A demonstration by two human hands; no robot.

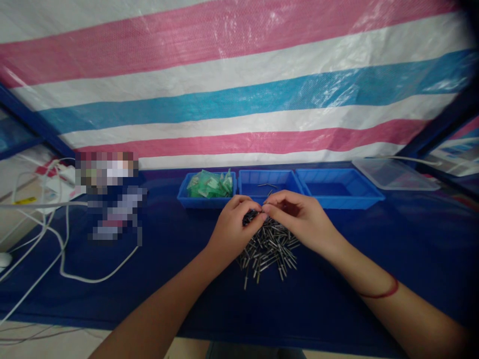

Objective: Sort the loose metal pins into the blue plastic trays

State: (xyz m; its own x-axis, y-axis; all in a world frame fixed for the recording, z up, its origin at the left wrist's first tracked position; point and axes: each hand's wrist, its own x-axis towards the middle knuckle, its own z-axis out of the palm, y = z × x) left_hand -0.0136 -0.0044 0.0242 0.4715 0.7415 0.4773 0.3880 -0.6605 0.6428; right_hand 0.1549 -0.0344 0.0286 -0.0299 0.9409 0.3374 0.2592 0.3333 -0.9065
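Note:
Above a heap of thin metal pins (271, 247), which look like blind rivets, my two hands meet fingertip to fingertip. My left hand (235, 227) is closed in a pinch between thumb and forefinger. Facing it, my right hand (305, 217) is pinched as well, its thumb touching the left fingertips. A small dark metal bit shows between the fingertips; it looks like one of the pins, mostly covered by the fingers. Just behind the hands, a blue middle bin (266, 174) has a few loose pins on its floor.
A left blue bin (205, 202) holds green plastic packets (210, 184). To the right is another blue bin (337, 202), with a clear plastic lid (394, 174) beyond it. White cables (63, 249) run over the blue table (179, 299) at left. A striped tarp (239, 107) hangs behind.

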